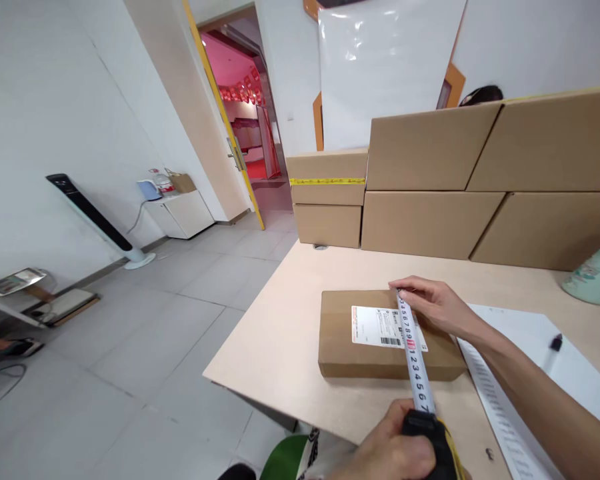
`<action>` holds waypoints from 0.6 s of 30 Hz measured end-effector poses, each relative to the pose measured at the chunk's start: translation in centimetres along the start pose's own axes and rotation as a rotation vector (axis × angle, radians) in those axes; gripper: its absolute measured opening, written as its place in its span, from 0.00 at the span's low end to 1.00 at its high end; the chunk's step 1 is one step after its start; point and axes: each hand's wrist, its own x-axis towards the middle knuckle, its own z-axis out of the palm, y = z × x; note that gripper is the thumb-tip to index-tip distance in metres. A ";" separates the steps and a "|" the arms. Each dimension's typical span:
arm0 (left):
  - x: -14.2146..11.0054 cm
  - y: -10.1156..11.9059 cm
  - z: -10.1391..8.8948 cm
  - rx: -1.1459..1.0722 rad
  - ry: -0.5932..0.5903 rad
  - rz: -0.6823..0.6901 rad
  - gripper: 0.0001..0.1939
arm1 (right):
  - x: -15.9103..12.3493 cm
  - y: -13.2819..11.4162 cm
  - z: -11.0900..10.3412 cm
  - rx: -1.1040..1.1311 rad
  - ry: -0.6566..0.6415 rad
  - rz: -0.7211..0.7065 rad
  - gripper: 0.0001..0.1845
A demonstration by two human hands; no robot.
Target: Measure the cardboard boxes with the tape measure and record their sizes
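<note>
A flat brown cardboard box [337,333] with a white shipping label [370,325] lies on the light wooden table [270,353]. Across its top, from the far edge to past the near edge, runs the pulled-out blade of a tape measure [414,363]. My left hand [393,447], low in the view, is wrapped round the black and yellow case, thumb on top. At the box's far edge my right hand [433,303] pinches the end of the blade. Its palm hides part of the box's right side.
Stacked cardboard boxes [430,223] line the table's back. Printed sheets [570,387] and a black-capped pen [557,343] lie right of the measured box. A pale green container [597,273] stands at the right edge. Left of the table is tiled floor [170,347].
</note>
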 end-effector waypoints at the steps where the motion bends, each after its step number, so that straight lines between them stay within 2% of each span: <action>1: 0.7 -0.1 0.4 -0.035 -0.004 0.042 0.25 | 0.4 0.2 0.3 0.022 -0.024 0.020 0.20; 4: 2.5 -0.1 1.6 -0.130 0.023 0.145 0.29 | 2.0 1.1 0.9 0.036 -0.068 0.072 0.20; 8: 3.4 0.5 2.2 -0.155 0.071 0.152 0.29 | 3.8 1.9 1.2 -0.012 -0.064 0.042 0.17; 14: 2.2 1.5 1.1 -0.058 0.073 0.100 0.29 | 4.4 2.9 0.8 -0.065 -0.105 0.039 0.14; 18: 1.6 2.2 0.2 0.083 0.080 0.082 0.20 | 3.8 3.1 0.7 -0.082 -0.112 0.066 0.16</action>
